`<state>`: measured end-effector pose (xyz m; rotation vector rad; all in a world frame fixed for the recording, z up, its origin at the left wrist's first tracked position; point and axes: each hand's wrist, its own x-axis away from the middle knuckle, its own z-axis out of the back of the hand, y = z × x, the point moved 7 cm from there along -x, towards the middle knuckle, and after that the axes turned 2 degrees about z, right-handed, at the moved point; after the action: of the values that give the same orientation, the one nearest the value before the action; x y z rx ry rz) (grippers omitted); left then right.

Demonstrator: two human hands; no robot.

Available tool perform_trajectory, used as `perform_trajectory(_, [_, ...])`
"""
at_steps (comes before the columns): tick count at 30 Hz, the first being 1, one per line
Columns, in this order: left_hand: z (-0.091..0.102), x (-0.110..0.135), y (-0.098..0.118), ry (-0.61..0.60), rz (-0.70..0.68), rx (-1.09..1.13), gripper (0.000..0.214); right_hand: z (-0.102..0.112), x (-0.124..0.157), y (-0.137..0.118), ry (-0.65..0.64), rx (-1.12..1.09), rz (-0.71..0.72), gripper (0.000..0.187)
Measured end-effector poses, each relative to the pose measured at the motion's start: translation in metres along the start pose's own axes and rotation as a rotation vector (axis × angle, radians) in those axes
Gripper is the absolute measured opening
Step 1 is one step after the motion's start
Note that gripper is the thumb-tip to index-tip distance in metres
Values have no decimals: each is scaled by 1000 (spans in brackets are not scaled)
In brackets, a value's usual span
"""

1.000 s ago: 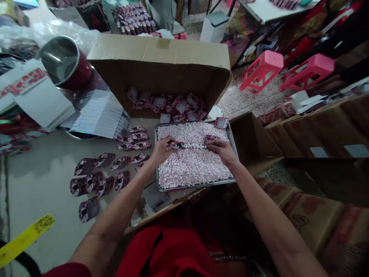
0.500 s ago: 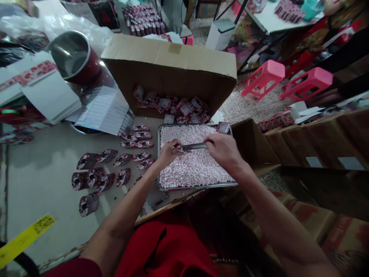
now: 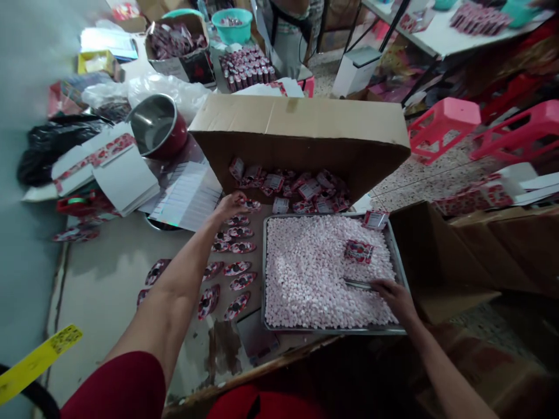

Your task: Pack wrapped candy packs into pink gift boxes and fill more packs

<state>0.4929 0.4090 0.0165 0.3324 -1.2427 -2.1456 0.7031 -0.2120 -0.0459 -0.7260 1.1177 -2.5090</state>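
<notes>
My left hand (image 3: 232, 205) is at the back end of the rows on the table, fingers pinched on a small red-and-white printed pouch (image 3: 252, 205). Several similar open-topped pouches (image 3: 241, 247) stand in front of it. My right hand (image 3: 396, 297) grips the handle of a metal scoop (image 3: 358, 284), whose front end rests in small pale pink-white pellets (image 3: 314, 267). These fill a shallow metal tray (image 3: 264, 273). One pouch (image 3: 358, 251) lies on top of the pellets, and another (image 3: 374, 219) sits at the tray's back right rim.
Behind the tray, a cardboard box (image 3: 301, 119) lies on its side with several pouches (image 3: 310, 189) inside. White card sheets (image 3: 187, 195) and a red metal pot (image 3: 159, 128) stand at the left. An open carton (image 3: 437, 256) adjoins the tray's right side. Pink stools (image 3: 445, 125) stand beyond.
My left hand has moved from over the tray to the pouch rows at the left with a pouch. My right hand has lowered the scoop into the pellets. The view has shifted.
</notes>
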Motion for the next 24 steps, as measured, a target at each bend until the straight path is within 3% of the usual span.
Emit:
perform_trajectory(4, [-1,8,-30,-316,97,-66,54,-69,-9,-30,-67,-115,35,41])
perform_trajectory(7, [-19,-9,-12,-303,46,-229,59,-96,-10,-36,-82,-150,9,39])
perform_trajectory(11, [-75,-77,51,-113,-94,-398,71,-99,-8,-31,-104,-218,-44,41])
perform_trajectory(14, [-109,-115,87,-139,-165,-636,67,-91,-3,-37,-133,-340,-78,43])
perform_trajectory(16, [-113,-118,97,-193,-165,-679,69,-82,1,-48,-148,-413,-85,42])
perform_trajectory(18, [-106,-99,102,-214,-129,-562,79,-72,5,-63,-152,-463,-80,39])
perform_trajectory(20, [-107,-58,99,-291,-21,-302,81,-60,8,-81,-149,-510,-73,36])
perform_trajectory(24, [-155,63,85,-521,387,374,83,-37,10,-120,-139,-574,-57,35])
